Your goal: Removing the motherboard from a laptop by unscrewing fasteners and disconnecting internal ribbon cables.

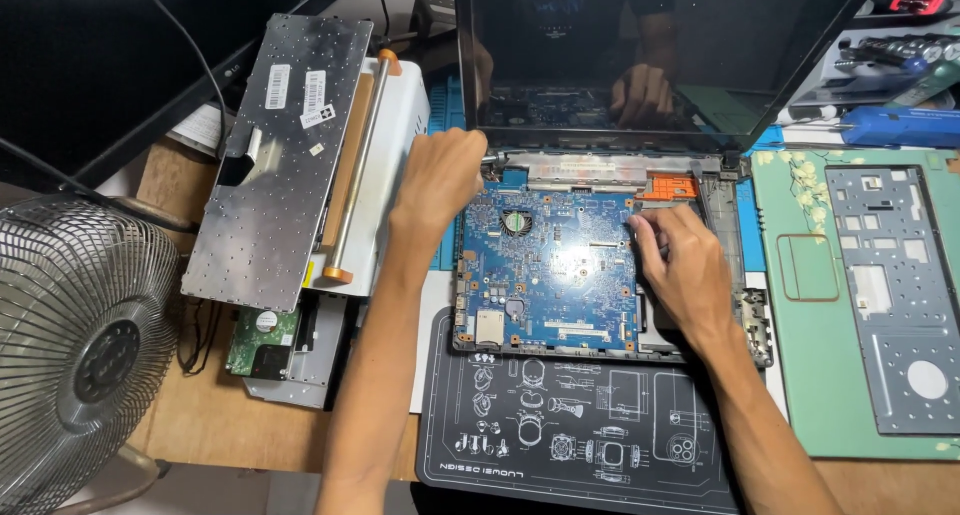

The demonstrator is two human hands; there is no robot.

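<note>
Looking down from the head camera, an opened laptop [600, 175] sits on a dark mat [570, 435] on the surface, its screen tilted back so the base lies exposed. The left hand [440, 180] is curled into a loose fist at the rear left corner of the base, by the hinge, apparently steadying the case; whether it pinches anything I cannot tell, since the fingers are turned away. The right hand [680, 265] rests on the right edge of the board [550, 270], fingers bent and tips pressed at the board's rim, as if gripping or prying that edge; nothing separate shows in it.

The board is blue, densely studded with small chips, with a round coin cell near its top and a metal slot at lower left. It lies flat inside the black base, between both hands.

The removed keyboard [275, 165] lies face down to the left, the palmrest [885, 295] to the right, a fan [80, 345] at far left.
</note>
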